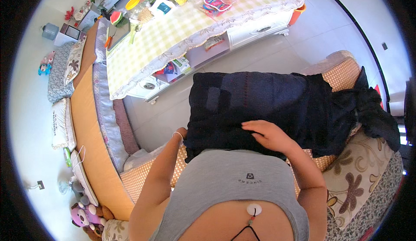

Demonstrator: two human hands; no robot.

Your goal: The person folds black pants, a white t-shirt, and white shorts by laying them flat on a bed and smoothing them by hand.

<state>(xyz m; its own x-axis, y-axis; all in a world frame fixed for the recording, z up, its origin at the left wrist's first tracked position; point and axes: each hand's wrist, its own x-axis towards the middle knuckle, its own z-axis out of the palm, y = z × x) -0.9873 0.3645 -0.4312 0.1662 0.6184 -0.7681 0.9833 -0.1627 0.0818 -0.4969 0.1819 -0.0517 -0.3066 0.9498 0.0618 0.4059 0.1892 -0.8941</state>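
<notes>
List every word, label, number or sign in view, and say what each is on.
Grey tank top: a small dark emblem and a curved line of lettering; not copied out.
White cushion at left: dark lettering, too small to read.
White packet with a blue panel, on the table: too small to read.
Black garment under the right hand: no lettering I can make out.

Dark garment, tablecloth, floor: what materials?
Garment: fabric, matte, with soft creases and a draped end; fibre can't be told.

Tablecloth: probably thin fabric, though coated plastic is possible; checked top, lace-like patterned border hanging over the edge.

Floor: likely ceramic or stone tile with a smooth, slightly glossy finish; straight joint lines and a pale sheen.
</notes>
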